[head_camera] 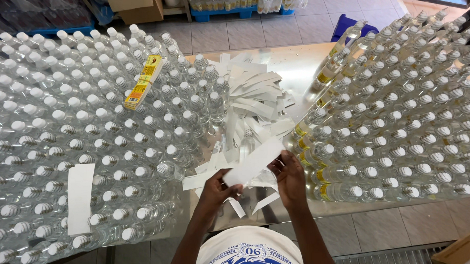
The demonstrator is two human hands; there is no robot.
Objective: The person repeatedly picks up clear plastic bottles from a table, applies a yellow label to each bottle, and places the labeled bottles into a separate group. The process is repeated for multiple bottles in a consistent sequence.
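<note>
Both hands, left hand and right hand, are pinching a white label strip, seemingly peeling it, while most clear bottles are standing unlabelled.

Both forearms reach forward, the left hand and right hand raised close together, each grip seemingly pinched.

The strip held at six o'clock is plain white, like the scattered paper strips at twelve. Clear bottles at nine carry white caps; bottles at three show yellow labels. A yellow-and-red label stack lies at ten.
</note>
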